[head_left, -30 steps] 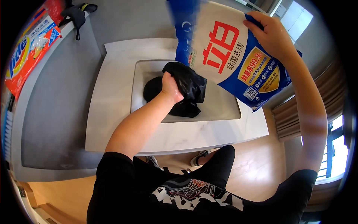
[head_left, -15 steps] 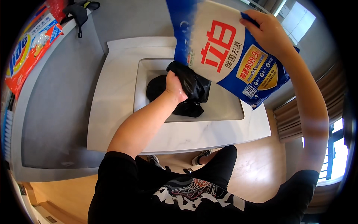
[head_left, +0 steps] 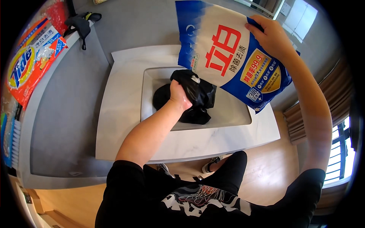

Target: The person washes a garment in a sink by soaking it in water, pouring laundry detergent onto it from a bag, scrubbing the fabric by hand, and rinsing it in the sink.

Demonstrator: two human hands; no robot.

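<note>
Gripping: left hand closed on crumpled black cloth garment, lifted over the rest of the dark pile.
Location: inside white rectangular stone sink set in the table.
Right hand: clasps top corner of large blue-and-white detergent pouch, tilted with its lower end above the garment.
Why: tilt aims contents at the cloth.

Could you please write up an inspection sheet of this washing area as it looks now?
Surface: white marble-look counter with a sunken sink.
Job's things: black garment in the sink; large blue and white detergent bag held tilted above it.
Clutter: orange detergent bag and dark gloves on the grey ledge.
Hands: left hand grips the garment; right hand holds the bag's top.
Cables: nothing seen.
Surroundings: wooden floor, window on the right.
</note>
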